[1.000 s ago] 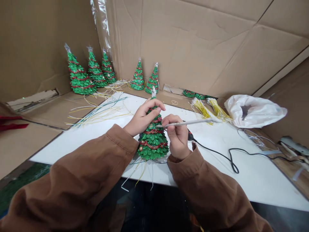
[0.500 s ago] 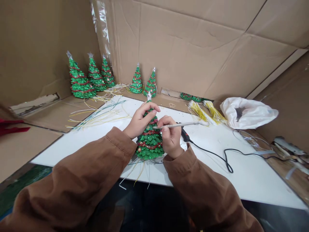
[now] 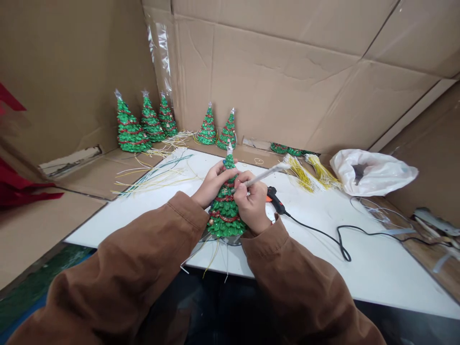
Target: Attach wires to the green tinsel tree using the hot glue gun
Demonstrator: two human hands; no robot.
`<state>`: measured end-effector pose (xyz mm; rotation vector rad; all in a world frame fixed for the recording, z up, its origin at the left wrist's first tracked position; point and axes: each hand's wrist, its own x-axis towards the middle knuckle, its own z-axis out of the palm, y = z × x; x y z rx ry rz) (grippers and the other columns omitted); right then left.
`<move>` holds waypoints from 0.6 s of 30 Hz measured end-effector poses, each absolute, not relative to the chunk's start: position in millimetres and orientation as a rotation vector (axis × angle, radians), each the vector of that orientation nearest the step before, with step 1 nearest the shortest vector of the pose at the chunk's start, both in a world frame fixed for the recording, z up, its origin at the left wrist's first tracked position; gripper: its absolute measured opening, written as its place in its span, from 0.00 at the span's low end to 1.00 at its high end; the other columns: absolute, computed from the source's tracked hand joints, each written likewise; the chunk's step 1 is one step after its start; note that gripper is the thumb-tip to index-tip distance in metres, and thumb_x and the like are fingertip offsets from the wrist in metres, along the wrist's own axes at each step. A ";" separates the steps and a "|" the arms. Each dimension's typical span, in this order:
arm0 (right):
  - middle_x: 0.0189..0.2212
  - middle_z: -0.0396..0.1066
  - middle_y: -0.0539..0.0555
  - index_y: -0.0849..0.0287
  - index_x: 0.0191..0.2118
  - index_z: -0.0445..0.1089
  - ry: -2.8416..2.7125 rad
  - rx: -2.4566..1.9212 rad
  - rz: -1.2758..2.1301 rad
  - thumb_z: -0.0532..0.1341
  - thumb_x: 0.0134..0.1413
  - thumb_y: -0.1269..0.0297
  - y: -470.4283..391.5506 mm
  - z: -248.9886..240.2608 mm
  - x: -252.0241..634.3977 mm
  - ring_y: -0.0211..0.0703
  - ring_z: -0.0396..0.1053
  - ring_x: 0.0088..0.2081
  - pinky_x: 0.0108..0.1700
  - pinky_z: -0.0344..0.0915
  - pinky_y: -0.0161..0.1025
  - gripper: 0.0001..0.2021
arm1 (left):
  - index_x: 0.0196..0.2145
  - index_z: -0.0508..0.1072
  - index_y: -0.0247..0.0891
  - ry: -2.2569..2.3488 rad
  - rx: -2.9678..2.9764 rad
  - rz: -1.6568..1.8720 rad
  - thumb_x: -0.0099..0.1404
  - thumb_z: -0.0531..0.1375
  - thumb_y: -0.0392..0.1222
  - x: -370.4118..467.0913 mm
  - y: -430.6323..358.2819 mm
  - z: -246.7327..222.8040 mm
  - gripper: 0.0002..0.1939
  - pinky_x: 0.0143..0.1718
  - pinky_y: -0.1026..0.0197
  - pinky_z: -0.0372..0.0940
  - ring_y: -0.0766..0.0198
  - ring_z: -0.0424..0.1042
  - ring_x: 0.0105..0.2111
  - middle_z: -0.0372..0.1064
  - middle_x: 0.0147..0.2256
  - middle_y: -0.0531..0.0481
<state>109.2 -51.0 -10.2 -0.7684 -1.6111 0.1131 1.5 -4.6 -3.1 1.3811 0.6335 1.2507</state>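
Green in the head view, the decorated tree (image 3: 227,211) sits at the front of the white bench (image 3: 312,263); the left hand (image 3: 212,185) has its grip clamped around the tree's upper part; the right hand (image 3: 253,206) has its grip clamped on a pale stick (image 3: 266,173).

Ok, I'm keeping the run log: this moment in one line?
left hand: holds green cone-shaped Christmas tree; right hand: holds thin whitish stick at tree; black corded tool: on white board

Two trees (image 3: 206,129) stand behind the front tree (image 3: 225,210), three others (image 3: 131,130) back left; right of it, a corded tool (image 3: 276,203) lies on the desk (image 3: 319,268), with wire bundles (image 3: 300,175) and a bag (image 3: 390,175) beyond.
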 end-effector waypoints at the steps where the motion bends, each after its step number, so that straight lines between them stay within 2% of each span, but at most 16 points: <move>1: 0.18 0.57 0.45 0.56 0.24 0.58 -1.606 -0.771 0.110 0.51 0.54 0.62 -51.1 -10.7 109.4 0.36 0.56 0.22 0.28 0.56 0.36 0.10 | 0.43 0.69 0.35 0.646 1.381 1.238 0.54 0.62 0.46 1.2 -4.8 -2.7 0.20 0.36 0.63 0.62 0.66 0.67 0.31 0.69 0.32 0.51; 9: 0.19 0.58 0.45 0.57 0.24 0.58 -1.610 -0.767 0.088 0.51 0.54 0.62 -51.2 -10.8 110.4 0.35 0.56 0.21 0.28 0.55 0.35 0.10 | 0.35 0.71 0.34 0.614 1.372 1.245 0.52 0.63 0.47 0.2 -4.0 -4.4 0.15 0.34 0.64 0.61 0.66 0.65 0.30 0.67 0.29 0.53; 18: 0.19 0.58 0.45 0.57 0.24 0.59 -1.620 -0.779 0.097 0.51 0.55 0.61 -51.8 -10.9 111.5 0.35 0.57 0.21 0.27 0.55 0.35 0.10 | 0.35 0.71 0.35 0.592 1.387 1.248 0.55 0.62 0.52 0.0 -3.0 -6.4 0.17 0.35 0.63 0.62 0.66 0.67 0.31 0.67 0.29 0.52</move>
